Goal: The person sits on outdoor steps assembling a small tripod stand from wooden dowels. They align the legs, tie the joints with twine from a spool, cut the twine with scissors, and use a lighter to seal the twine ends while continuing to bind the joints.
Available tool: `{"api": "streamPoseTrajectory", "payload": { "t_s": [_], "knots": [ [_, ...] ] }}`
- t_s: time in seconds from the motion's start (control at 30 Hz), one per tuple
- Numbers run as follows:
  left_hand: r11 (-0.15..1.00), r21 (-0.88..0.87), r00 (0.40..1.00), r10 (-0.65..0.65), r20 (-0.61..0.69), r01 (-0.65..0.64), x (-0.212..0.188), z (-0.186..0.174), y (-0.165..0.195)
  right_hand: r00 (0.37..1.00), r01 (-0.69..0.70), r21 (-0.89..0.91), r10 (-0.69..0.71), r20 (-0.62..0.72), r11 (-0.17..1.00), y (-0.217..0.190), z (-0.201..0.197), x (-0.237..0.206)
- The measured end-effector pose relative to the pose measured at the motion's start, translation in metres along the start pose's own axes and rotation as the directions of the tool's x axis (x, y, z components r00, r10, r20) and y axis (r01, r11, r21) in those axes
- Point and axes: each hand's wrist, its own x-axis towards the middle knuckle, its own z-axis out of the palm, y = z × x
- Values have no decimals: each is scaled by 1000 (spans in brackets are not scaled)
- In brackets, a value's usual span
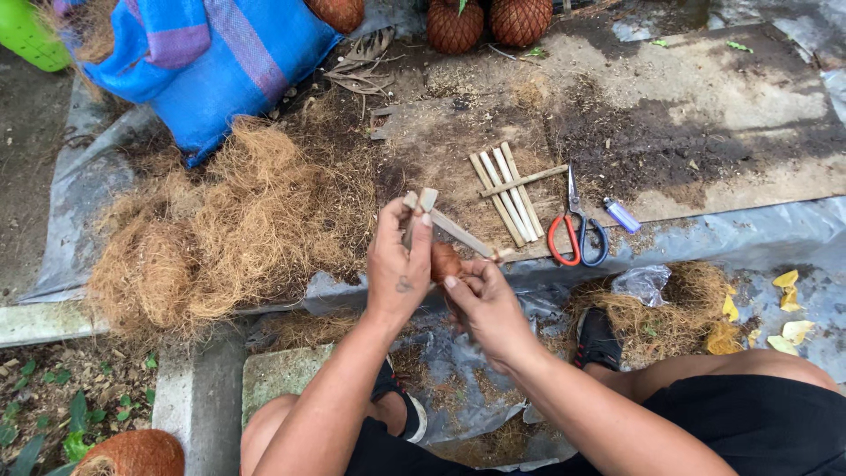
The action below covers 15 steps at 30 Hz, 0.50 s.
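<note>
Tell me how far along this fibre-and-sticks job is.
Done: two netted balls sit at the top, and cut sticks lie beside the scissors. In hand: the left hand holds crossed sticks while the right hand presses a brown lump against them. Left: a large fibre heap is unused.

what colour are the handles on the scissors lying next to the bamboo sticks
On the metal-bladed scissors, one handle is red, the other blue, clearest in the head view.
</note>
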Motion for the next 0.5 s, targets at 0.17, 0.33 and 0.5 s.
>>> {"api": "streamPoseTrajectory", "payload": {
  "t_s": [0.17, 0.33, 0.5],
  "knots": [
    [999, -8, 999, -35, -1, 35, -6, 8, -9, 996, 73, 124, -65, -64, 990, 12, 24, 4],
    [995, -86, 998, -58, 5, 58, -5, 4, -18, 995, 76, 143, -84, 48, 987, 16, 18, -10],
    [974, -222, 998, 44, 36, -35, -10, 8, -12, 976, 216, 254, -217, -25, 943, 15, 16, -14]
  ]
}}
